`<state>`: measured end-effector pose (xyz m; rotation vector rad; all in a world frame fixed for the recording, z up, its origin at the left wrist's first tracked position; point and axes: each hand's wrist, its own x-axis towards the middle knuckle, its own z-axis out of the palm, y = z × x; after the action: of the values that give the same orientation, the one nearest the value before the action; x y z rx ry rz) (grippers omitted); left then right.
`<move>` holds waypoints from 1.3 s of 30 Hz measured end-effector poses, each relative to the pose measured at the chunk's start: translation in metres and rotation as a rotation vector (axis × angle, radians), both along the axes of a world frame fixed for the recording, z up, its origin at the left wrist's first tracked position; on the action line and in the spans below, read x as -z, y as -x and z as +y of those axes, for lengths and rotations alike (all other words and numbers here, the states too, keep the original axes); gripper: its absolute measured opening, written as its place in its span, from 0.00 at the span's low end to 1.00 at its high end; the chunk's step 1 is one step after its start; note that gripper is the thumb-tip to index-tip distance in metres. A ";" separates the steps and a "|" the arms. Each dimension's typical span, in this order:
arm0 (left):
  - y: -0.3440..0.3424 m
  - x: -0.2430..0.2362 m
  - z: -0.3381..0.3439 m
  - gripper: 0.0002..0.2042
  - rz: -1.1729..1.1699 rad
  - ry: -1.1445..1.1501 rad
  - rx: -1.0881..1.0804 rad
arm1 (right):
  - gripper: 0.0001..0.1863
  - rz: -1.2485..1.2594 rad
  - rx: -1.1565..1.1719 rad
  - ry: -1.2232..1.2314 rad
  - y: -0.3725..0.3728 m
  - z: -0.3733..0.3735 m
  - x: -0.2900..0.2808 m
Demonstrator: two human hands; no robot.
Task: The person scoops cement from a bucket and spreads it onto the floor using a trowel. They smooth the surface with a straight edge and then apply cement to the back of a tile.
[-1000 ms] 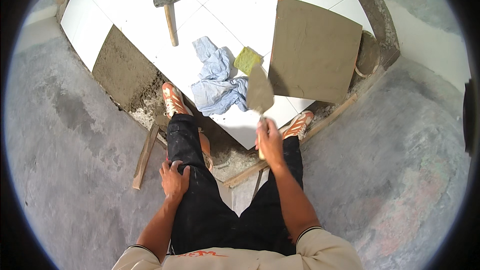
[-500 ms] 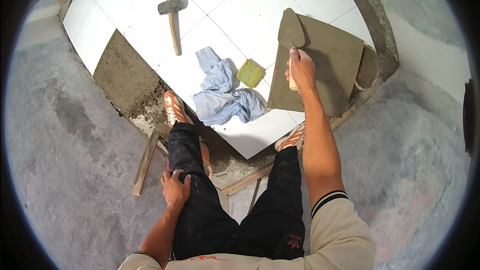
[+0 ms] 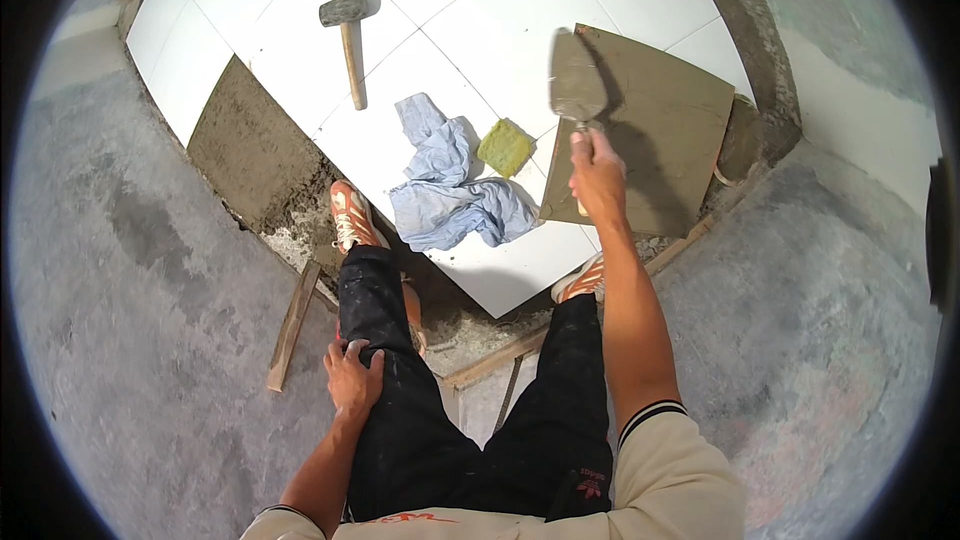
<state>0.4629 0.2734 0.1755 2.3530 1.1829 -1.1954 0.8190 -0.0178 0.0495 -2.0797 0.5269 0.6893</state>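
Note:
My right hand point(image 3: 598, 180) grips a trowel point(image 3: 577, 75) by its handle. The trowel's blade, smeared with grey-brown paste, is over the left edge of a square tile point(image 3: 668, 130). A smooth coat of the same paste covers that tile's upper face. My left hand point(image 3: 353, 377) rests on my left leg near the knee, fingers apart and holding nothing. Left of the coated tile lie a yellow-green sponge point(image 3: 505, 148) and a crumpled light-blue cloth point(image 3: 455, 205), both on white floor tiles point(image 3: 490, 0).
A mallet point(image 3: 344, 10) with a wooden handle lies on the white tiles further off. A bare mortar patch point(image 3: 255, 145) borders the tiles at the left. Near my left foot a wooden strip point(image 3: 293, 328) lies on the concrete floor point(image 3: 130, 320). Timber point(image 3: 495, 360) edges the raised area.
The trowel has shifted slightly left and nearer to me, its blade now partly past the coated tile's left edge. My left hand stays on my leg.

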 end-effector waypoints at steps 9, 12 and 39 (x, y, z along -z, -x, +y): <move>0.003 -0.001 0.002 0.19 0.014 -0.009 -0.020 | 0.22 0.086 0.057 -0.101 -0.051 -0.012 -0.002; 0.006 0.002 0.002 0.19 -0.022 -0.011 0.004 | 0.20 0.067 0.127 -0.121 -0.102 -0.018 0.017; 0.011 0.006 0.001 0.20 -0.038 0.018 0.050 | 0.29 -0.216 -0.228 0.205 0.002 -0.045 0.032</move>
<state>0.4520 0.2748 0.1697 2.3941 1.1031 -1.1662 0.8174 -0.0628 0.0174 -2.3975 0.2490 0.5473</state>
